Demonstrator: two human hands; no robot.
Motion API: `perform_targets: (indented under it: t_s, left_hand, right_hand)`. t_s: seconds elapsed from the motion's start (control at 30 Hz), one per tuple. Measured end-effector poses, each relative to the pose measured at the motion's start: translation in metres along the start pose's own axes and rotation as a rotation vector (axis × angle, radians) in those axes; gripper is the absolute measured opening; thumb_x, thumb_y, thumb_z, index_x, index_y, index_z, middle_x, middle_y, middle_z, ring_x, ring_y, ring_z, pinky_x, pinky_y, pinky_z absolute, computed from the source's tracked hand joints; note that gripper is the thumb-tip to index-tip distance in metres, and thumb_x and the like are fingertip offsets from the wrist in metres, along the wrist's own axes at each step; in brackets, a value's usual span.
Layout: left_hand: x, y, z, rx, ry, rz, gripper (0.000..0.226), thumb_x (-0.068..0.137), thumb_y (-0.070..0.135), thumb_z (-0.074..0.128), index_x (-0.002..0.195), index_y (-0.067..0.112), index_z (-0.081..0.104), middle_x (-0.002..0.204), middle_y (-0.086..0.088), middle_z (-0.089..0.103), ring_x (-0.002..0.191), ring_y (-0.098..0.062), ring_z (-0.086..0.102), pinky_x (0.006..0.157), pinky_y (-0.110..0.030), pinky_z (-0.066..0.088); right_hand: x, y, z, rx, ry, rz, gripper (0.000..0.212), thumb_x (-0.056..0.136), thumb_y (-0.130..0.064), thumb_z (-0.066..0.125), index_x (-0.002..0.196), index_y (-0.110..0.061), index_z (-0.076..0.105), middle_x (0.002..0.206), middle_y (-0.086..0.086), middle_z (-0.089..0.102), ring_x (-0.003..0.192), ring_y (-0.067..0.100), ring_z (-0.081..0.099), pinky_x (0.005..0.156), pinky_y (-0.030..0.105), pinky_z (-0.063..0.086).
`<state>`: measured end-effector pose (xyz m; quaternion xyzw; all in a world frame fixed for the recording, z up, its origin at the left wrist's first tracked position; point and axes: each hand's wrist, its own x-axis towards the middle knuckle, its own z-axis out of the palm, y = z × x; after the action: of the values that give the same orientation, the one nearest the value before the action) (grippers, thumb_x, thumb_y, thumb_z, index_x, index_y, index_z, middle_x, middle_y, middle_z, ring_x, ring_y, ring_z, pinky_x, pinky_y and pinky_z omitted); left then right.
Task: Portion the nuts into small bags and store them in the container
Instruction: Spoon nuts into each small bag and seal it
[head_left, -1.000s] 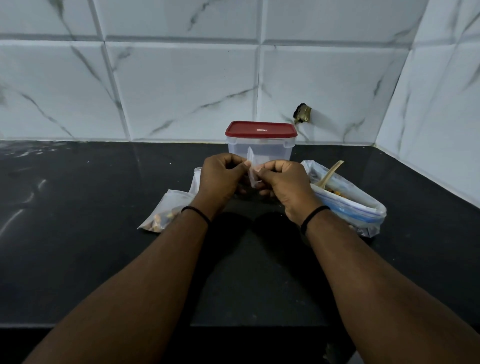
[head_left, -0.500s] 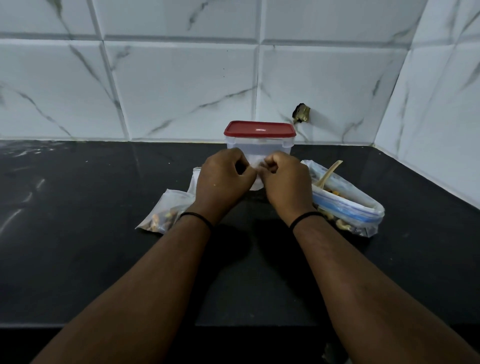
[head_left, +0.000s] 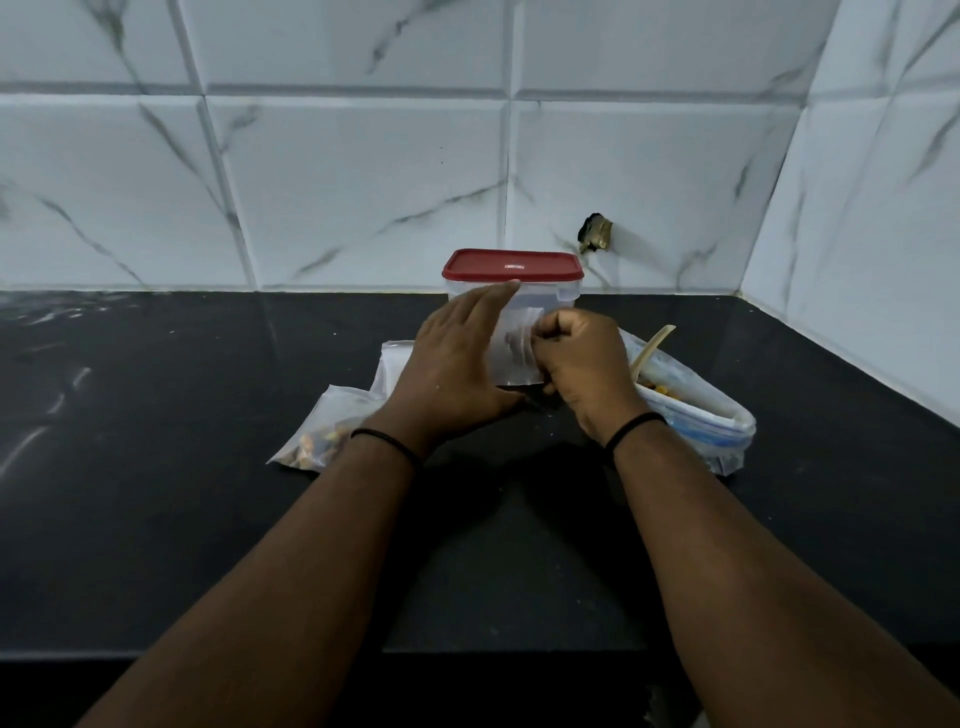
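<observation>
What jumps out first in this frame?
Two hands meet mid-counter on a small clear bag: the right hand pinches its edge, the left hand lies flat-fingered against it. Right behind stands the red-lidded container, lid on. A big open nut bag with a wooden spoon lies right, a filled small bag left.

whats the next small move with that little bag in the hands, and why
Probably slip the left hand fingers into the small bag to open its mouth. The right hand pinches the bag's edge upright, the left lies flat and straight against it, and it looks empty. The big bag of nuts with its spoon waits to the right.
</observation>
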<state>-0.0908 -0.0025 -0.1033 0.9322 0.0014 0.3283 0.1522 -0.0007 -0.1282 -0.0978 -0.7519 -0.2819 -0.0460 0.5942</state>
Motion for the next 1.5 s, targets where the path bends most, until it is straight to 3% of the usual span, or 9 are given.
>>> perform_targets:
  t_s: [0.17,0.33,0.43,0.6,0.8,0.93,1.07,1.37,1.5]
  left_hand:
    - [0.003,-0.004,0.01,0.038,0.119,-0.001,0.066,0.071,0.052,0.077,0.126,0.02,0.057,0.118,0.0,0.062,0.11,-0.021,0.057,0.098,-0.034,0.04]
    - [0.004,-0.014,0.011,0.06,0.129,-0.077,0.056,0.069,0.048,0.079,0.116,0.024,0.059,0.106,0.002,0.062,0.1,-0.021,0.056,0.087,-0.039,0.044]
    - [0.004,-0.014,0.012,0.04,0.146,-0.105,0.048,0.07,0.05,0.077,0.107,0.024,0.06,0.1,0.004,0.061,0.094,-0.019,0.055,0.083,-0.037,0.043]
    - [0.003,-0.007,0.009,-0.06,0.13,-0.109,0.029,0.074,0.034,0.074,0.094,0.021,0.058,0.091,0.004,0.061,0.086,-0.022,0.058,0.073,-0.033,0.041]
    - [0.002,-0.002,0.013,-0.168,0.113,-0.131,0.041,0.072,0.041,0.083,0.101,0.021,0.062,0.093,0.006,0.065,0.081,-0.011,0.06,0.072,-0.031,0.052]
    - [0.005,0.012,0.018,-0.152,0.024,-0.082,0.049,0.071,0.044,0.083,0.109,0.024,0.06,0.104,0.005,0.064,0.089,-0.01,0.059,0.077,-0.028,0.053]
    - [0.011,0.036,0.029,-0.149,-0.061,0.01,0.052,0.072,0.048,0.081,0.113,0.025,0.059,0.107,0.006,0.062,0.092,-0.007,0.056,0.075,-0.019,0.047]
    - [0.017,0.041,0.042,-0.25,-0.117,-0.008,0.054,0.074,0.046,0.081,0.119,0.028,0.058,0.114,0.008,0.058,0.098,-0.007,0.056,0.083,-0.023,0.049]
    - [0.015,0.04,0.042,-0.365,-0.113,-0.032,0.051,0.073,0.04,0.083,0.117,0.025,0.061,0.112,0.012,0.057,0.098,-0.004,0.056,0.081,-0.015,0.045]
  right_hand:
    - [-0.002,-0.002,0.004,-0.066,-0.027,-0.059,0.007,0.082,-0.023,0.077,0.084,-0.022,0.07,0.074,-0.005,0.07,0.065,0.008,0.064,0.059,0.025,0.052]
    - [-0.004,-0.006,0.003,-0.147,0.115,-0.157,0.024,0.089,-0.037,0.07,0.082,-0.015,0.067,0.074,-0.004,0.068,0.069,0.011,0.063,0.064,0.027,0.051]
    - [-0.009,-0.011,0.004,-0.102,0.012,-0.182,0.041,0.096,-0.046,0.059,0.08,-0.01,0.073,0.073,-0.003,0.072,0.068,0.009,0.067,0.066,0.027,0.054]
    - [-0.011,-0.01,0.008,-0.173,-0.134,-0.292,0.015,0.094,-0.036,0.064,0.089,-0.024,0.072,0.085,-0.01,0.073,0.078,0.003,0.067,0.075,0.028,0.056]
    - [-0.019,-0.018,-0.013,-0.012,0.247,-0.36,0.036,0.099,-0.038,0.055,0.077,-0.015,0.071,0.06,-0.004,0.067,0.058,0.009,0.066,0.065,0.036,0.056]
    - [-0.019,-0.006,-0.065,-0.375,0.447,-0.314,0.047,0.099,-0.046,0.046,0.072,-0.011,0.063,0.064,0.006,0.064,0.061,0.027,0.062,0.056,0.039,0.049]
    - [-0.016,0.025,-0.117,-0.878,0.443,0.059,0.04,0.091,-0.047,0.05,0.082,-0.011,0.065,0.087,0.01,0.068,0.084,0.037,0.063,0.066,0.034,0.044]
    - [-0.004,0.043,-0.105,-0.436,0.224,0.192,0.032,0.082,-0.047,0.055,0.075,-0.017,0.065,0.079,0.001,0.072,0.076,0.028,0.067,0.074,0.042,0.057]
    - [0.017,0.052,-0.107,-0.307,0.24,0.208,0.05,0.074,-0.052,0.055,0.068,-0.004,0.063,0.065,0.019,0.065,0.055,0.032,0.058,0.064,0.052,0.055]
